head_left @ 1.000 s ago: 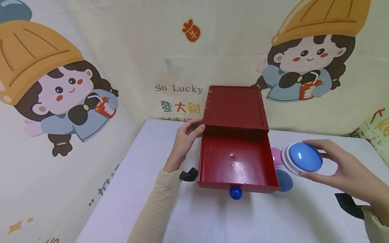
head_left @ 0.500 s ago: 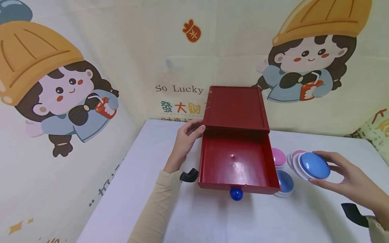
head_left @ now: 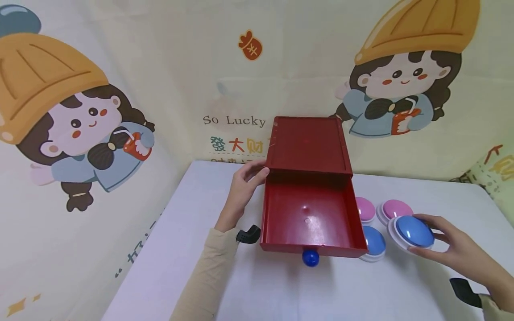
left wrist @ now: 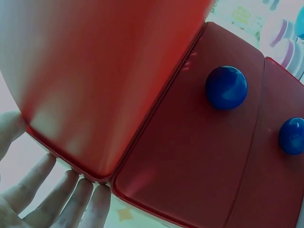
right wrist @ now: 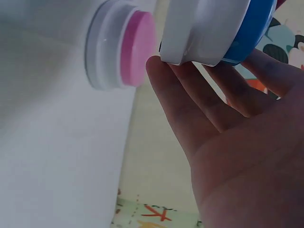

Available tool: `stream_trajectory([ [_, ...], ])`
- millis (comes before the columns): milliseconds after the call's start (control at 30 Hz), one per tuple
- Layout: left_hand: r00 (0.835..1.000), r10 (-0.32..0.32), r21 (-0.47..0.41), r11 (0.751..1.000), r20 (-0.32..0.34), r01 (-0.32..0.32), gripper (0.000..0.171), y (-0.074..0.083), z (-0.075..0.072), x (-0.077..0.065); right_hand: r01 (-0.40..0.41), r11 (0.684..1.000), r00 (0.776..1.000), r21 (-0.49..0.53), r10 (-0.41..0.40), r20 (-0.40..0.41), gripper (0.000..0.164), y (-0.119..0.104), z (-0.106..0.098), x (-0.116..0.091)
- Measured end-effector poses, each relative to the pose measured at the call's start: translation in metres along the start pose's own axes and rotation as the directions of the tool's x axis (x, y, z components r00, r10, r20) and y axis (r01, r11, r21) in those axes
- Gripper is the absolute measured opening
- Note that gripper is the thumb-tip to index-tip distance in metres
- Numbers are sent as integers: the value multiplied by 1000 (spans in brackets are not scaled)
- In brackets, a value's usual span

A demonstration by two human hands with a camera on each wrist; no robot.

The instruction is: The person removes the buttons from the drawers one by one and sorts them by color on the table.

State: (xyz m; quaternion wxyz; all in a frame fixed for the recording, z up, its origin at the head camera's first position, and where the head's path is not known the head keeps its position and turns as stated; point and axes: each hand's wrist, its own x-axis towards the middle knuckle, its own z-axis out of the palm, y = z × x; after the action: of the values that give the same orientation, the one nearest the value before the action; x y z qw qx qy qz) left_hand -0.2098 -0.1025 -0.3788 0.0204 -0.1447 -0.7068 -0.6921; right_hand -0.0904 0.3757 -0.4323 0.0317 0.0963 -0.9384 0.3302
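Note:
My right hand [head_left: 458, 249] grips a blue-domed push button [head_left: 414, 231] by its white base, thumb at the near side and fingers at the far side. Just behind that button lies a pink push button [head_left: 396, 208] on the table. My left hand [head_left: 241, 191] touches the left side of a red drawer box [head_left: 309, 142], thumb at its front edge. Straight fingers [left wrist: 61, 199] lie along the box edge in the left wrist view. The box's top drawer [head_left: 281, 214] is pulled out with nothing in it. A blue knob [head_left: 311, 258] sits on its front.
Another pink push button [head_left: 365, 209] and a blue push button [head_left: 373, 240] stand against the drawer's right side, partly hidden by it. In the left wrist view, two blue knobs show on dark red fronts, one [left wrist: 226, 87] nearer the middle. A patterned cloth [head_left: 180, 80] hangs behind the white table [head_left: 281, 294].
My right hand has brought the blue push button down and to the right, away from the drawer, uncovering the pink one behind. My left hand stays at the box.

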Motion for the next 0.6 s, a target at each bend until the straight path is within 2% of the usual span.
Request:
stream_trajectory([
  [167, 1000, -1, -1, 1000, -1, 1, 39, 1, -1, -2, -3, 1000, 1000, 21, 3, -1, 80, 11, 6, -5],
  [400, 1000, -12, 11, 1000, 2, 11, 38, 2, 0, -1, -49, 999, 998, -1, 49, 26, 78, 22, 10, -11],
  [600, 1000, -21, 14, 1000, -1, 21, 38, 5, 1, -1, -47, 999, 999, 2, 47, 16, 78, 29, 13, -14],
])
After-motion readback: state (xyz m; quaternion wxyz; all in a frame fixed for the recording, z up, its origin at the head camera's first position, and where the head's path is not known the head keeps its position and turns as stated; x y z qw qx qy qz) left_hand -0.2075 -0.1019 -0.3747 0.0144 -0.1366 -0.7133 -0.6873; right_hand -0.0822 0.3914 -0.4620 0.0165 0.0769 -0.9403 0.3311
